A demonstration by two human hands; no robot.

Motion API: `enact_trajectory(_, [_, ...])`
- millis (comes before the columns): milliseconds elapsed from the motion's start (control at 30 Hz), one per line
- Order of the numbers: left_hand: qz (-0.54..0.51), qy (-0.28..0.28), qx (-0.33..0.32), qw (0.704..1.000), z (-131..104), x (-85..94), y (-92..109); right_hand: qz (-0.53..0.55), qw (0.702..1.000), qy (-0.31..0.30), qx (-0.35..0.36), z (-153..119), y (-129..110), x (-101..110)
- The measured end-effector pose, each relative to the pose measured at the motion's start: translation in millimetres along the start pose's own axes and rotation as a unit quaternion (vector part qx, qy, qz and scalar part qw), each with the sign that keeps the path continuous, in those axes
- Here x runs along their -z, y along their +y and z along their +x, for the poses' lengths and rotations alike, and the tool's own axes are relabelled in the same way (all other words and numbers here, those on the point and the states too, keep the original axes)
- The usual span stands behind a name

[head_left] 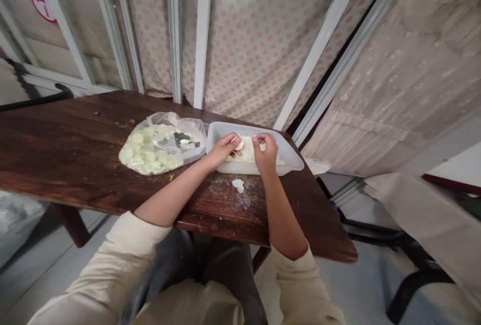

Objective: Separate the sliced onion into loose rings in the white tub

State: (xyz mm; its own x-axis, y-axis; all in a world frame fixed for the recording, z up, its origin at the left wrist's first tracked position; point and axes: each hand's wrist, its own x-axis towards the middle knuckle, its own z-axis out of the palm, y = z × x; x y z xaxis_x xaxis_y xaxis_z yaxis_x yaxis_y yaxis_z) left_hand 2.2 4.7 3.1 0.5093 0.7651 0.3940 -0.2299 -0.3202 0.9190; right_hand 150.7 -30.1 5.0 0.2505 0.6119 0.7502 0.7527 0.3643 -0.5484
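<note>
My left hand [225, 150] is closed in a pinch on a white ruffled piece [240, 144] above a white plastic tub [290, 158]. Facing it over the same tub, my right hand [266, 152] has its fingers curled together; whatever is between its fingertips, if anything, is hidden. Inside the tub lies a heap of white and pale yellow bits [248, 153]. Another white ruffled clump [238, 185] rests on the wood in front of the tub, among fine pale crumbs.
Left of the tub, a clear plastic bag [193, 132] holds many pale yellow-green rounded pieces [141, 149]. All stand on a dark wooden table [67, 154]. Behind it are white-framed panes with a dotted curtain [255, 54]. A black chair frame [409, 285] is at the right.
</note>
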Motion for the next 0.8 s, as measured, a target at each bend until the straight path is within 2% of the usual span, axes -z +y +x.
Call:
enact_trajectory(67, [-0.029, 0.029, 0.0, 0.999, 2, 3.7, 0, 0.108, 0.988, -0.107, -0.005, 1, -6, 10])
enact_trajectory(100, [-0.04, 0.043, 0.002, 0.998, 3, 5.6, -1, 0.161, 0.969, -0.184, -0.019, 2, -10, 17])
enact_trajectory(167, [-0.053, 0.065, 0.005, 0.996, 4, 8.5, -3, 0.231, 0.901, -0.363, -0.055, 2, -16, 29])
enact_trajectory(233, [-0.055, 0.081, 0.01, 0.995, 5, 9.9, -5, 0.245, 0.811, -0.524, -0.083, 2, -19, 37])
enact_trajectory(300, [-0.051, 0.089, 0.013, 0.995, 6, 9.8, -7, 0.217, 0.735, -0.635, -0.098, 1, -19, 39])
enact_trajectory(333, [-0.048, 0.093, 0.014, 0.994, 6, 9.5, -7, 0.194, 0.712, -0.667, -0.104, 0, -18, 38])
enact_trajectory(400, [-0.041, 0.099, 0.017, 0.994, 6, 8.7, -8, 0.134, 0.697, -0.694, -0.12, -2, -13, 33])
enact_trajectory(633, [-0.022, 0.096, 0.025, 0.995, 8, 8.4, -11, -0.068, 0.743, -0.649, -0.151, -18, -1, 12])
enact_trajectory(800, [-0.009, 0.093, 0.018, 0.995, 8, 7.9, -11, -0.18, 0.716, -0.666, -0.109, -22, -8, 3])
